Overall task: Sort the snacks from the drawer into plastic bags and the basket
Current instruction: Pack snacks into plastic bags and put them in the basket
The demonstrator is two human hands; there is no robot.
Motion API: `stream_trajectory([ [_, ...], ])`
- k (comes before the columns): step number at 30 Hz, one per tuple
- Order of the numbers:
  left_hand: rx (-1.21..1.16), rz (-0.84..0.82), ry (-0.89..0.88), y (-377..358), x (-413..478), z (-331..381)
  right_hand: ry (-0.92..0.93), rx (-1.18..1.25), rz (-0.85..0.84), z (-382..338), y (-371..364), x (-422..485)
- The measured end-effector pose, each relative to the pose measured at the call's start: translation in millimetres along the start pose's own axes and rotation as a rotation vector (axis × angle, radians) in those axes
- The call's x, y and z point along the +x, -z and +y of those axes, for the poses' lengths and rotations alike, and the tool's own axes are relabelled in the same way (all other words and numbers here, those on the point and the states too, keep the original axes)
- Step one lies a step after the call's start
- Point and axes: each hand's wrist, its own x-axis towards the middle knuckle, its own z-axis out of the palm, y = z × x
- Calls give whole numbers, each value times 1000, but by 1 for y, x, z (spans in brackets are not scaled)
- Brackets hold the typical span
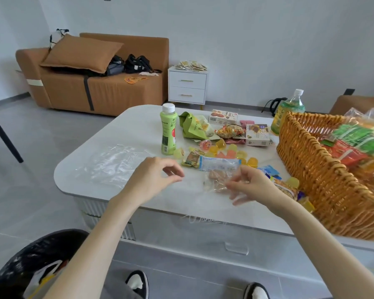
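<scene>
Bag hangs between hands; left hand pinches one edge; right hand, fingers curled, grips the other.

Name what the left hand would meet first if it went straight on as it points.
Probably the clear plastic bag held by the right hand; the left hand points rightward at it. Depth unclear.

Left of and behind the green drink bottle, bare tabletop is found open; a flat clear bag lies front-left. To its right the surface is crowded with jelly cups, packets and boxes, then walled off by the wicker basket. Front-right, a second clear bag is held between the left hand and the right hand.
</scene>
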Motion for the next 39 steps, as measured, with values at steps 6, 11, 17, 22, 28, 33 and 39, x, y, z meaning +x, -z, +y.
stream_trajectory([
  [6,98,-175,-62,-15,0,5,-196,-156,-550,1,12,-16],
  [11,93,-294,-86,-32,-1,14,-212,-240,-484,10,-15,-17],
  [17,36,-283,-74,-35,3,16,-230,-213,-507,19,-27,-14],
  [22,-67,-289,-82,-38,4,19,-161,-286,-388,24,-31,-11],
  [28,-292,-276,-100,-17,2,30,-138,-381,-207,25,-18,-8],
  [33,-471,17,84,-10,1,19,-17,-12,-135,3,8,-12],
  [39,-572,198,643,-11,10,1,58,451,148,3,25,-5],
])
